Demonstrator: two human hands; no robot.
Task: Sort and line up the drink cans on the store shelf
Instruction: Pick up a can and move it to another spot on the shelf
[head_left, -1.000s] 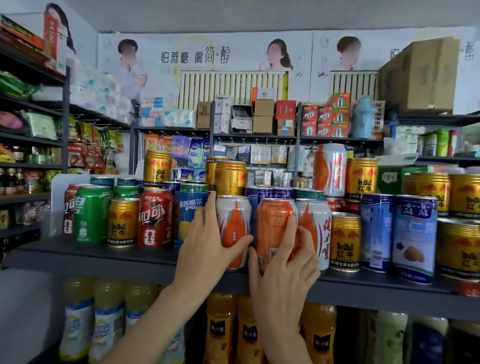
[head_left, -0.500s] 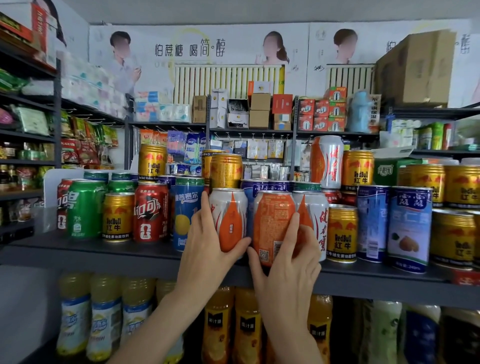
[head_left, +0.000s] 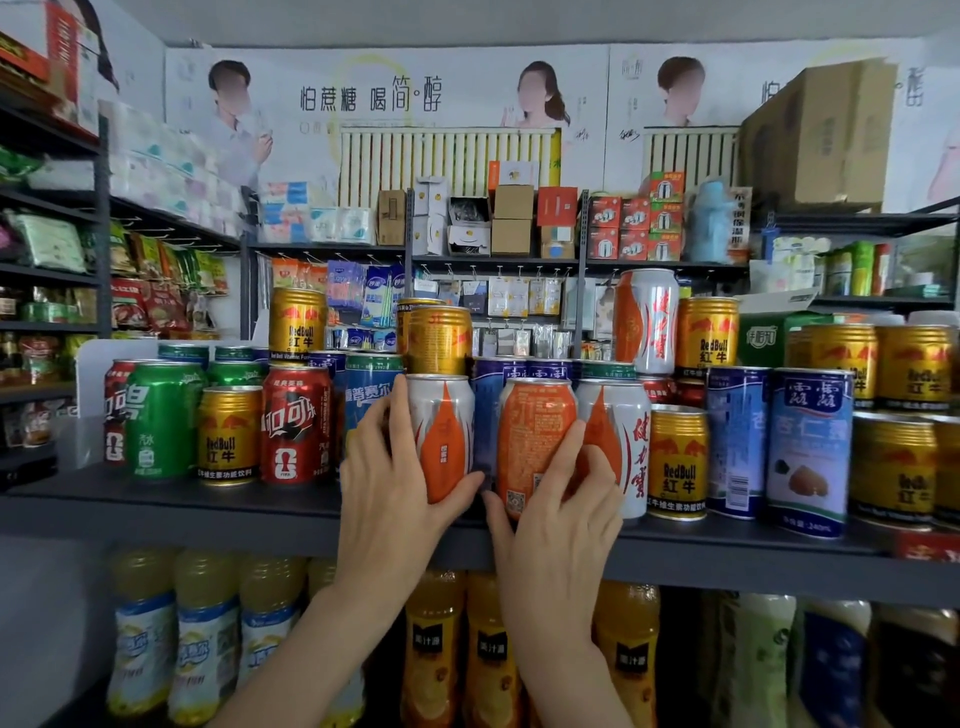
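Head view, L hand (head_left: 387, 499) grips silver can (head_left: 441, 431), R hand (head_left: 558, 525) grips orange can (head_left: 535, 441), near shelf edge (head_left: 208, 512)

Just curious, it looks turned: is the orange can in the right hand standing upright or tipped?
Upright. The orange can stands on the dark shelf, its top level with neighbouring cans; the right hand grips it.

Dark grey shelf board (head_left: 156, 501): matt, smooth finish. White-and-orange drink can (head_left: 441, 431): glossy printed metal with a bare silvery rim. Gold ribbed energy-drink can (head_left: 678, 462): shiny metal. Yellow juice bottles (head_left: 208, 634) below: translucent plastic with glossy labels. Large brown box (head_left: 821, 135): matt cardboard.
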